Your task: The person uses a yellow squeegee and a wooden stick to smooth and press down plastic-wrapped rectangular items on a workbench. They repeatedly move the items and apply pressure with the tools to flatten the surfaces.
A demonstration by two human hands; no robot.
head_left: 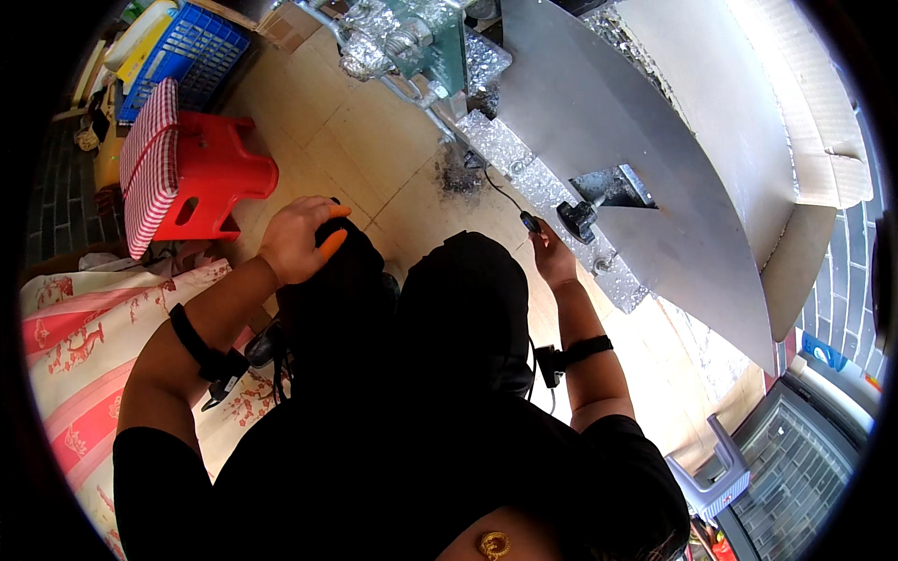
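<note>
Black shirt [402, 458], lower centre | orange-handled tool [332, 245] gripped by fingers of left hand [294, 241], centre left | black cord fitting [530, 222] pinched by fingers of right hand [555, 259], centre right | grips made, further work unconfirmed

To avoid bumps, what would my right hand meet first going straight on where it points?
Beyond the black device it holds, your right hand would probably meet the speckled metal bar; depth is unclear.

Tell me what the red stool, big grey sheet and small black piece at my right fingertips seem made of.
Red stool: probably glossy plastic, given its rounded, moulded edges. Big grey sheet: likely metal, given its smooth satin sheen. Small black piece: perhaps hard plastic with a faint shine, but too small to tell.
</note>
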